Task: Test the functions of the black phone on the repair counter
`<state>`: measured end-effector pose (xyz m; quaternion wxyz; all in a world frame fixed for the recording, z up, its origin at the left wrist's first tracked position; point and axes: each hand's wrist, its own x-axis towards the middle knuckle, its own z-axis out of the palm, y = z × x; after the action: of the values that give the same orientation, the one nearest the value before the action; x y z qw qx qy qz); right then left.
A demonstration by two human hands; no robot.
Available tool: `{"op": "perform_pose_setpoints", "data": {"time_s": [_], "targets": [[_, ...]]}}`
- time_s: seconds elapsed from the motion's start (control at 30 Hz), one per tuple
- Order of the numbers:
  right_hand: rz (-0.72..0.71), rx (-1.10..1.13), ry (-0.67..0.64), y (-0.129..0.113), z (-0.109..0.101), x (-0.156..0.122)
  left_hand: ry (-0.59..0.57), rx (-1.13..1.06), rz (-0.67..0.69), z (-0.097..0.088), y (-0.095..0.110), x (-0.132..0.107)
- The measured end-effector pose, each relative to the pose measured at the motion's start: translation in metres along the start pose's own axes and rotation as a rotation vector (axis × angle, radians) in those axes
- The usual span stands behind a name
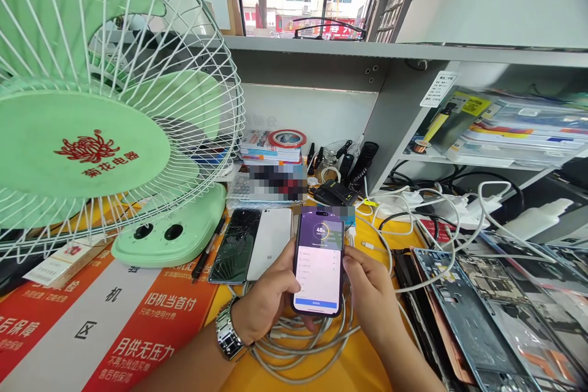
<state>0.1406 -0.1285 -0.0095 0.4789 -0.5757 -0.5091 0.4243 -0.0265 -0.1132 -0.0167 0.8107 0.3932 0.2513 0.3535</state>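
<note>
A lit smartphone (319,275) is held upright between both hands above the yellow mat, its screen showing a 48% dial, a list and a blue button. My left hand (271,285), with a metal watch (229,331) on the wrist, grips the phone's left edge, its thumb over the lower screen. My right hand (367,288) is closed on the right edge; most of its fingers are hidden behind the phone. Under the hands lies a coiled grey cable (294,358). Beyond the left hand rest a cracked dark phone (236,245) and a white phone (270,244), side by side.
A green fan (114,141) fills the left side. Dismantled phone parts (478,306) and white cables (452,220) crowd the right. Stacked boxes (271,156) with a tape roll (287,138) stand at the back, below a grey shelf (303,49). A black pen (206,251) lies beside the fan base.
</note>
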Motion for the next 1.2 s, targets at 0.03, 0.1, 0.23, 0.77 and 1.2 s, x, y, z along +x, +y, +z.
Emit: {"op": "perform_pose_setpoints", "data": {"time_s": [0.03,0.1,0.23,0.77,1.2], "targets": [[-0.003,0.002,0.001,0.0009,0.0001,0.0002,-0.003,0.000,0.002,0.0003,0.0002,-0.0001],[-0.004,0.008,0.008,0.0021,0.0002,0.0006,-0.006,0.002,0.001,0.0008,0.0006,-0.0004],[0.003,0.004,0.008,0.0012,0.0004,0.0002,-0.008,0.008,0.008,0.0018,0.0012,-0.0007],[-0.007,-0.018,-0.026,-0.0023,-0.0010,-0.0016,-0.005,0.001,0.014,0.0006,0.0005,-0.0001],[-0.020,-0.041,-0.030,0.0017,-0.0022,0.0006,-0.023,0.005,0.023,0.0013,0.0008,-0.0007]]}}
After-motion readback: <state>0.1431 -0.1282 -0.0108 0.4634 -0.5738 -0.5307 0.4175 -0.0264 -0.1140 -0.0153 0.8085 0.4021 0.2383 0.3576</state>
